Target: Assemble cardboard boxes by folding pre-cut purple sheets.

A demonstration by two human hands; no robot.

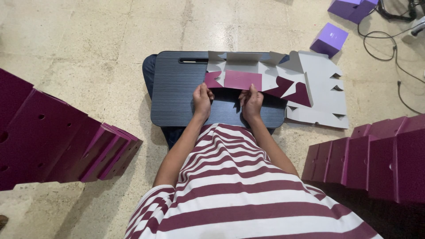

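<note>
A person in a maroon-and-white striped shirt (239,194) is sitting on a pale stone floor (88,48), seen from above, with a dark blue lap desk (177,95) serving as the counter across the knees in the middle of the frame.

A flat cardboard box blank (248,73), grey inside and maroon on its folded-over flaps, is lying across the upper right part of the counter. The left hand (202,99) is pinching the near edge of the blank at its left end, fingers closed on a maroon flap. The right hand (252,102) is grasping the same near edge just to the right, thumb and fingers closed on the card. The two hands are sitting close together, with a maroon panel showing between and above them.

Just right of the counter, a stack of more grey flat blanks (323,97) is lying on the floor, touching or overlapping the blank being held.

At the left edge of the frame, a leaning row of folded maroon boxes (57,141) is crowding in. A similar row of maroon boxes (376,159) is filling the lower right. Both rows are lying well apart from the hands.

In the upper right, two small purple boxes (330,39) are sitting on the floor, and black cables (389,44) are trailing beside them.
</note>
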